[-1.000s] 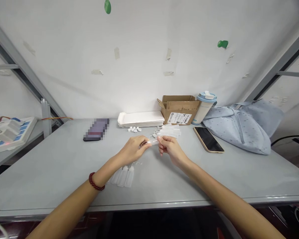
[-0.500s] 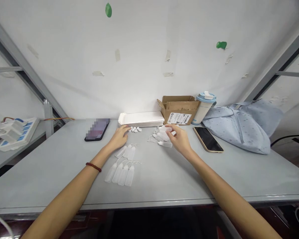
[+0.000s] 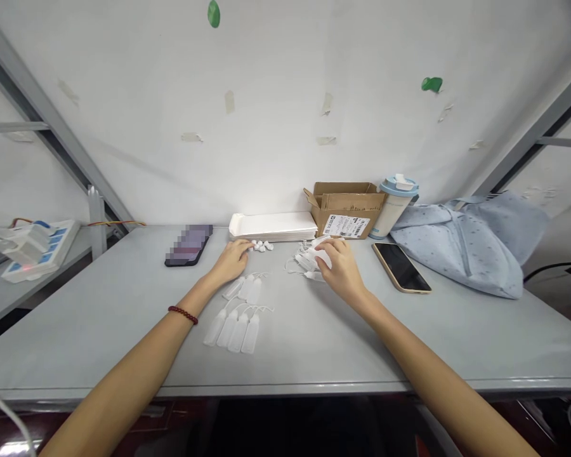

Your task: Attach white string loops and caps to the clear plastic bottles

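My left hand (image 3: 231, 261) rests on the table with fingers bent together, their tips at a little heap of small white caps (image 3: 264, 246). Whether a cap is between those fingers is hidden. Over a loose pile of translucent white plastic bottles (image 3: 306, 260) with thin tails, my right hand (image 3: 341, 266) curls thumb and fingers around one small bottle (image 3: 323, 256), partly covered by the hand. Nearer the table's front, several like bottles lie side by side in two rows, a back row (image 3: 245, 289) and a front row (image 3: 232, 331), with thin white tails pointing away from me.
Behind my hands lies a stack of white flat packs (image 3: 276, 225). An open cardboard box (image 3: 345, 212) and a blue-lidded cup (image 3: 393, 206) stand at the wall. Phones lie left (image 3: 190, 244) and right (image 3: 402, 266); a pale blue cloth bag (image 3: 461, 247) is farther right.
My right hand has shifted slightly lower over the pile, covering more of the bottles. The left hand stays beside the caps. The whole view has moved slightly.
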{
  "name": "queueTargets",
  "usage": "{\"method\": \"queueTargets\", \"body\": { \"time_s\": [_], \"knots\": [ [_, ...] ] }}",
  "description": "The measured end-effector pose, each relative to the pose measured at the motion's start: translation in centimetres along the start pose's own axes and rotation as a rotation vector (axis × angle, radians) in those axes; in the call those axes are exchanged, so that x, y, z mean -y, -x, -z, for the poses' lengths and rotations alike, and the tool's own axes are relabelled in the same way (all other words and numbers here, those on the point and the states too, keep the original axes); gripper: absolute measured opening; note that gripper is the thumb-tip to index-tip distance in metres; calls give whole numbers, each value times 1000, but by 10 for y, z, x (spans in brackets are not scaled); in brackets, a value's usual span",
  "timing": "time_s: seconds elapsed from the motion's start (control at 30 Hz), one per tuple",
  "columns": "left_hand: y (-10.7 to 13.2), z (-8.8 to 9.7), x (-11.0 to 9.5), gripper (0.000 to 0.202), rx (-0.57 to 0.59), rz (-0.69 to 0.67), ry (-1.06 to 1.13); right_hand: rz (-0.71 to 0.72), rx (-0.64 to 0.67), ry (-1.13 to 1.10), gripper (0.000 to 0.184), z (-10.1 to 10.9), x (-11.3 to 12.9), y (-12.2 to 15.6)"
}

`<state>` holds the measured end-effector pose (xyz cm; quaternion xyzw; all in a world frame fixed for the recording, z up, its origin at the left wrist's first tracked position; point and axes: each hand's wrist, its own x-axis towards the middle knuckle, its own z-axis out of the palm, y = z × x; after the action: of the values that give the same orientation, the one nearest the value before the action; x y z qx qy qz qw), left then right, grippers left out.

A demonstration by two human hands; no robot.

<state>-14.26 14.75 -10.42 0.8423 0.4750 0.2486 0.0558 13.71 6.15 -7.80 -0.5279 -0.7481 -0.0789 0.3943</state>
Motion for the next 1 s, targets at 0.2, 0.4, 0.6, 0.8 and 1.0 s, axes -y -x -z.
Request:
{"method": "queueTargets", "body": {
  "time_s": [0.2,0.4,0.6,0.8,1.0],
  "knots": [
    [1,9,-7,39,23,17,-34,122,85,-183,17,9,27,4],
    [4,22,-22,33,18,51,-23,290,598,-469,25,16,78,28],
    [6,30,-45,30,-46,71,80,486,753,-377,30,13,107,45],
    [11,38,-75,25,-149,64,278,503,750,-208,29,9,105,44],
    [18,47,-96,23,-147,163,528,380,736,-137,27,7,95,39]
  ]
}}
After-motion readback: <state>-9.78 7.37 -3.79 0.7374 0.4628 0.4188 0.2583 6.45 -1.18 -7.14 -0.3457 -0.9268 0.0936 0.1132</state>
